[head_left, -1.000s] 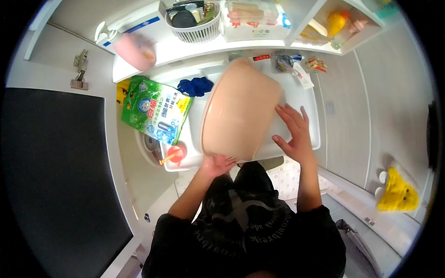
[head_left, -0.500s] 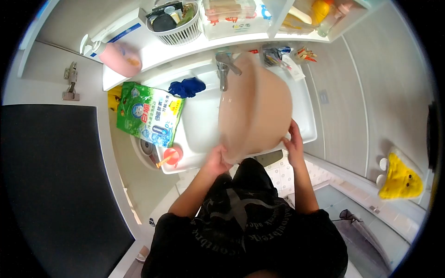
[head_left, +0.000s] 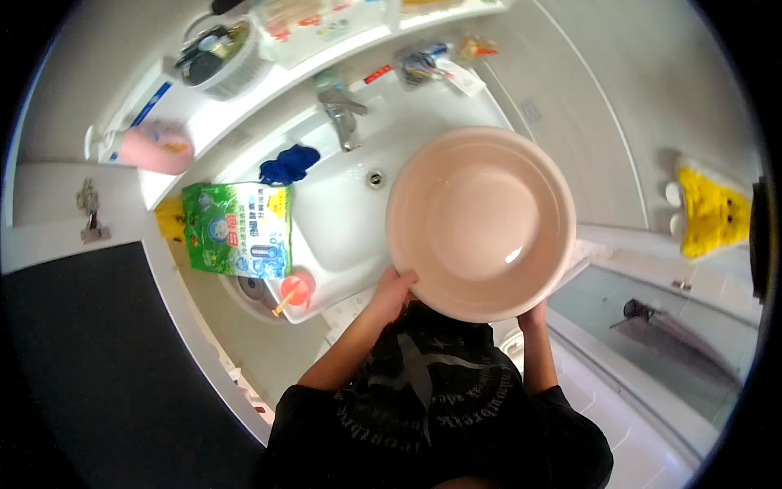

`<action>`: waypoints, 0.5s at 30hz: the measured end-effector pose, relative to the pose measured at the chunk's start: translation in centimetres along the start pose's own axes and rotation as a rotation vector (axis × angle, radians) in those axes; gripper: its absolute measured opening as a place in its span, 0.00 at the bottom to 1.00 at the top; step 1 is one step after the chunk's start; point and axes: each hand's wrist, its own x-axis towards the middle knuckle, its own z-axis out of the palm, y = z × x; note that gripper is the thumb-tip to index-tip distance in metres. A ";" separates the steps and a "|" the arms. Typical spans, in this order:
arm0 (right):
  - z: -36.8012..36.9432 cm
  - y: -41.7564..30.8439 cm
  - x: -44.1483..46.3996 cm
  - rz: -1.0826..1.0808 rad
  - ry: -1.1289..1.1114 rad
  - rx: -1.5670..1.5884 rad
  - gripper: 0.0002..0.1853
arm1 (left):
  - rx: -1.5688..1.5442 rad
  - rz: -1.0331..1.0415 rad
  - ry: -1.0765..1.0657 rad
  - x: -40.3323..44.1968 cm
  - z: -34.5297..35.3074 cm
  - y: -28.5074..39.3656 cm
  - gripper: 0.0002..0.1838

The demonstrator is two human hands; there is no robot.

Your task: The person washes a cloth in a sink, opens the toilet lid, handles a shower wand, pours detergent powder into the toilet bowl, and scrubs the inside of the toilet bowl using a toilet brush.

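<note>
A pale pink plastic basin (head_left: pixel 481 216) is held up over the right front part of the white sink (head_left: pixel 334 232), its open side facing me and nothing in it. My left hand (head_left: pixel 394 292) grips the rim at the lower left, thumb over the edge. At the lower right, my right hand (head_left: pixel 534 314) supports the basin from beneath; its fingers are mostly hidden behind the wall. Behind the basin stands the chrome faucet (head_left: pixel 342 118), with the drain (head_left: pixel 375 178) visible below it.
Left of the bowl lie a green-and-white detergent bag (head_left: pixel 238 231), a dark blue cloth (head_left: pixel 289 164) and a pink cup (head_left: pixel 298 288) with an orange handle sticking out. Above, a shelf (head_left: pixel 269 81) carries a pink pump bottle (head_left: pixel 159 149) and a basket (head_left: pixel 232 69). A yellow plush (head_left: pixel 715 210) hangs at right.
The basin has come out from under the faucet, moving right and toward me, and has turned from sideways to face me. Both hands stay on it. My view has shifted right.
</note>
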 end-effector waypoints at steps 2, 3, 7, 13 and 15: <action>-0.5 0.0 -1.8 -0.029 0.083 0.142 0.37 | 0.147 0.017 0.010 0.5 -0.2 -1.3 0.20; -0.8 -0.2 -2.6 -0.047 0.121 0.210 0.38 | 0.235 0.036 -0.014 1.1 -0.8 -1.7 0.21; -4.1 0.9 -7.0 0.190 -0.089 0.652 0.37 | 0.455 0.203 -0.075 1.9 -0.4 -3.6 0.20; -7.6 7.4 -8.3 0.184 0.135 0.349 0.27 | 0.687 0.111 -0.216 2.7 1.2 -7.4 0.26; -10.1 9.9 -9.2 0.179 0.207 0.391 0.28 | 0.655 0.016 -0.256 0.8 4.4 -6.5 0.29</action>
